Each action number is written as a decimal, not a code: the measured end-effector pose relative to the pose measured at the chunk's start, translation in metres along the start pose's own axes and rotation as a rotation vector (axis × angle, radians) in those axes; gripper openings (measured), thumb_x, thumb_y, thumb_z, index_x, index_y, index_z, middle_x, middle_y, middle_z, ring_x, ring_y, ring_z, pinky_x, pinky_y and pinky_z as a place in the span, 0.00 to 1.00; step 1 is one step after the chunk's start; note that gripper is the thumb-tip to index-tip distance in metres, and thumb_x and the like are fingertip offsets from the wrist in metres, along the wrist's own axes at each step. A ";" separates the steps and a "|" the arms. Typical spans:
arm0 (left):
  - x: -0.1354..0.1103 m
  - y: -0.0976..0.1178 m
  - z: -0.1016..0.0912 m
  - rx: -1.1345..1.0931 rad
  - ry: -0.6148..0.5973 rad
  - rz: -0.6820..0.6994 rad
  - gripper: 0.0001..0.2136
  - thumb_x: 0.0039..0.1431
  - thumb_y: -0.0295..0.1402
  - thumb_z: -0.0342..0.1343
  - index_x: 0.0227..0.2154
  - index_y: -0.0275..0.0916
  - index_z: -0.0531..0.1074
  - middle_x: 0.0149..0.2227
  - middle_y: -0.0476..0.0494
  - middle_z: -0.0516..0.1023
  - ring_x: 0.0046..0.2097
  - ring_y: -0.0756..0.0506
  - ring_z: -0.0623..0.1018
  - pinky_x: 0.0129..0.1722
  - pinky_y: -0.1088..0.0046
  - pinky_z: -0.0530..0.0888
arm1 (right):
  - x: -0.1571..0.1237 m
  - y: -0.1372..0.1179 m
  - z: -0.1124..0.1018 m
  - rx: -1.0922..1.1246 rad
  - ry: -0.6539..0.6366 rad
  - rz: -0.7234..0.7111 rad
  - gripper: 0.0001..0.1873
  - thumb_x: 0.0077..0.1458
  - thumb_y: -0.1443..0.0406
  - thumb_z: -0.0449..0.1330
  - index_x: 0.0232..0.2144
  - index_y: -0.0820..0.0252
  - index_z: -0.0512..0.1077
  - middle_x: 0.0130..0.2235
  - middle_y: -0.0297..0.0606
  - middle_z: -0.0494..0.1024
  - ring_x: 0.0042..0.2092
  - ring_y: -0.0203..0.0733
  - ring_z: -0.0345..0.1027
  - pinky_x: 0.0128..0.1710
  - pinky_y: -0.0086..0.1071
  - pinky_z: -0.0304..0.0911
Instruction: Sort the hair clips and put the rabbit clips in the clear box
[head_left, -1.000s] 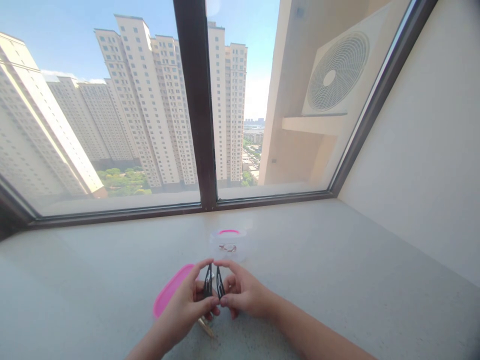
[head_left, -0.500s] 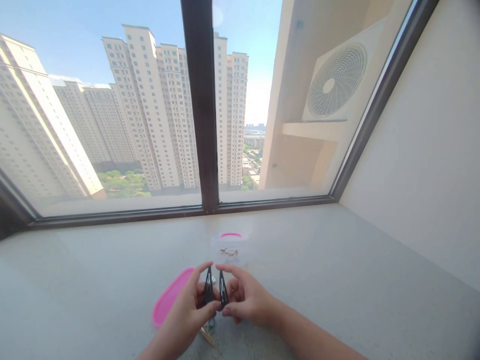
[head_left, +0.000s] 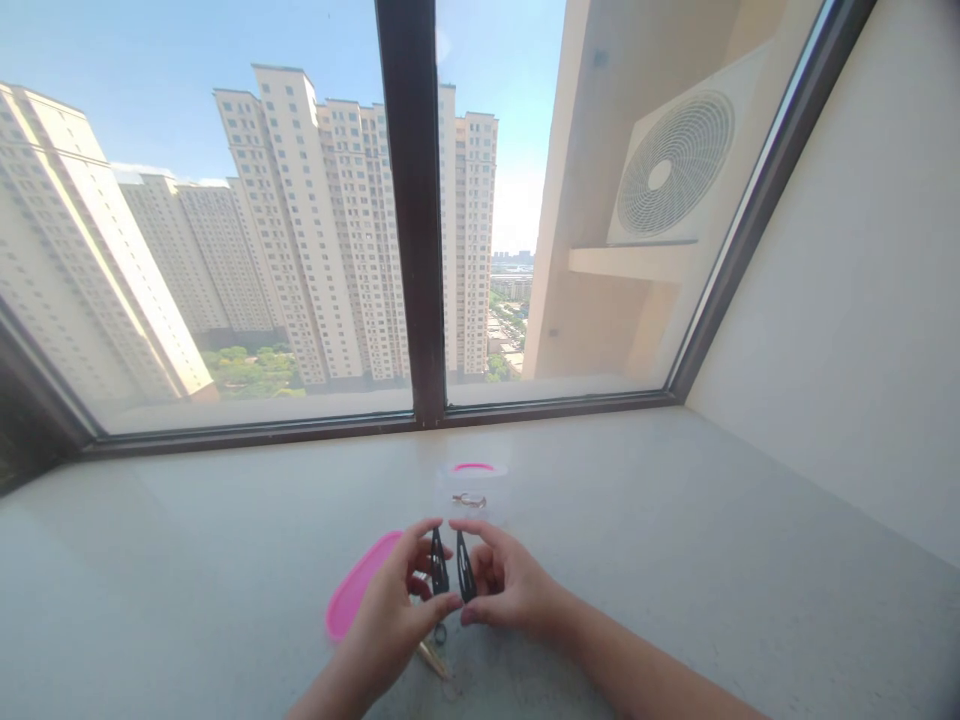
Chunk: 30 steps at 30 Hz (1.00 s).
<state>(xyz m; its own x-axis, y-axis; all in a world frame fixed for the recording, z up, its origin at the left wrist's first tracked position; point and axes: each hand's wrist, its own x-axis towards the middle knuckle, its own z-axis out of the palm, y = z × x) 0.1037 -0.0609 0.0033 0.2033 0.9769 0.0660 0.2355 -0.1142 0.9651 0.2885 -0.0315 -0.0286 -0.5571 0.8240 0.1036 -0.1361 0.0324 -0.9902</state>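
Head view, read from my remote seat, left to right. A pale stone window sill [head_left: 172,530] runs beneath a tall, dark-framed window, with high-rise apartment towers [head_left: 300,230] beyond the glass. On the sill, a pink oval lid [head_left: 361,585] lies just beside the left hand [head_left: 390,625]. Its fingers [head_left: 420,548] are closed narrowly on a black snap hair clip [head_left: 439,565], held upright. Below that hand, a gold hair clip [head_left: 433,657] lies on the sill, with a small metal ring [head_left: 440,633] just above it. The right hand [head_left: 510,588] pinches a second black snap hair clip [head_left: 466,568] in its fingers [head_left: 480,530], and the two black clips stand near each other without touching. Behind them sits a transparent plastic box [head_left: 472,490] with a pink mark at its far edge and a small metal piece [head_left: 469,499] at its middle. Further right, an outdoor air-conditioner unit [head_left: 675,165] shows through the glass, and a plain cream wall [head_left: 825,300] meets the sill.
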 end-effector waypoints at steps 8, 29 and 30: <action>0.002 -0.001 -0.014 0.345 0.058 0.263 0.31 0.43 0.34 0.67 0.53 0.48 0.64 0.55 0.41 0.63 0.49 0.41 0.71 0.45 0.62 0.71 | -0.005 -0.012 -0.002 -0.236 0.104 -0.118 0.44 0.39 0.71 0.69 0.58 0.51 0.58 0.33 0.30 0.67 0.25 0.28 0.59 0.23 0.23 0.55; 0.000 -0.002 -0.018 0.420 0.050 0.273 0.31 0.42 0.39 0.67 0.53 0.49 0.67 0.59 0.39 0.62 0.58 0.36 0.66 0.52 0.60 0.70 | -0.003 -0.020 0.007 -0.335 0.081 -0.210 0.39 0.36 0.71 0.69 0.53 0.48 0.64 0.49 0.39 0.62 0.37 0.35 0.64 0.20 0.19 0.60; 0.000 -0.002 -0.018 0.422 0.044 0.269 0.31 0.41 0.39 0.67 0.52 0.49 0.67 0.59 0.39 0.62 0.58 0.36 0.66 0.52 0.60 0.70 | -0.002 -0.020 0.007 -0.332 0.073 -0.211 0.39 0.36 0.70 0.69 0.53 0.48 0.64 0.49 0.39 0.62 0.37 0.35 0.64 0.20 0.19 0.60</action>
<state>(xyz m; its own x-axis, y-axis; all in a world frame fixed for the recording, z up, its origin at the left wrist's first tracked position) 0.0859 -0.0574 0.0064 0.2716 0.9085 0.3175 0.5459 -0.4171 0.7266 0.2868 -0.0381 -0.0085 -0.4844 0.8171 0.3127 0.0376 0.3766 -0.9256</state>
